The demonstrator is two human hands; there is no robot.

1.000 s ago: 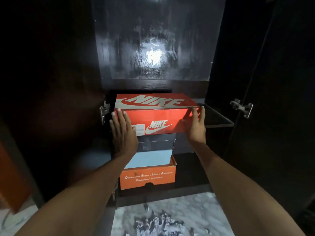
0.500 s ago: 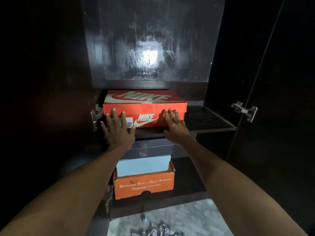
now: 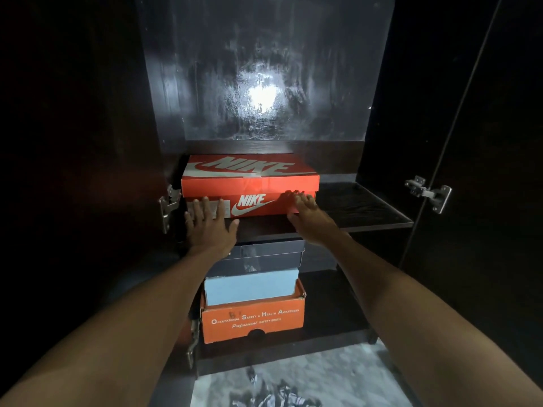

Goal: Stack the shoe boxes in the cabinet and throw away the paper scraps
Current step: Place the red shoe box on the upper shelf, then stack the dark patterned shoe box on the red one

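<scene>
Both hands, left [image 3: 210, 227] and right [image 3: 305, 212], press flat, fingers straight, grip wide, against the red Nike box [image 3: 249, 186] on the cabinet shelf [image 3: 367, 212].

1. Red Nike box [image 3: 249, 185] sits on upper cabinet shelf [image 3: 364, 211], left side.
2. L hand [image 3: 207, 227] & R hand [image 3: 305, 211]: fingers flat against box front.
3. Below: black box [image 3: 264, 257] on blue box [image 3: 249, 286] on orange box [image 3: 254, 320] (safety-shoes print).
4. Paper scraps [image 3: 276, 399] on floor.
</scene>
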